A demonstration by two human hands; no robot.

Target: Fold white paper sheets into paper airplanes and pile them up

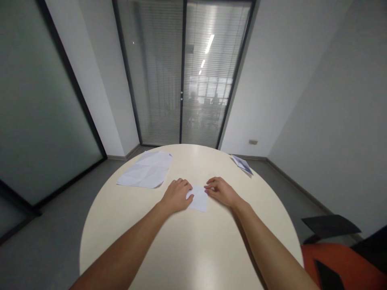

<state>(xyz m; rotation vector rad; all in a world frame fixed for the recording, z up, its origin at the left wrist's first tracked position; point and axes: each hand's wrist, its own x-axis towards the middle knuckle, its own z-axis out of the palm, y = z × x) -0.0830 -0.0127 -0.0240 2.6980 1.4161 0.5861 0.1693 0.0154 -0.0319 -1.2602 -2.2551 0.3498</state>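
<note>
A small folded white paper (199,198) lies on the round cream table (193,249). My left hand (177,195) rests on the paper's left edge with its fingers curled, the fingertips pressing the sheet down. My right hand (220,190) sits at the paper's top right corner, fingers bent and pinched on that corner. Both forearms reach in from the bottom of the view.
A larger creased white sheet (146,170) lies at the table's far left. Another folded paper (242,164) sits at the far right rim. An orange chair (344,262) stands at the lower right. Glass doors with blinds (183,72) are behind the table.
</note>
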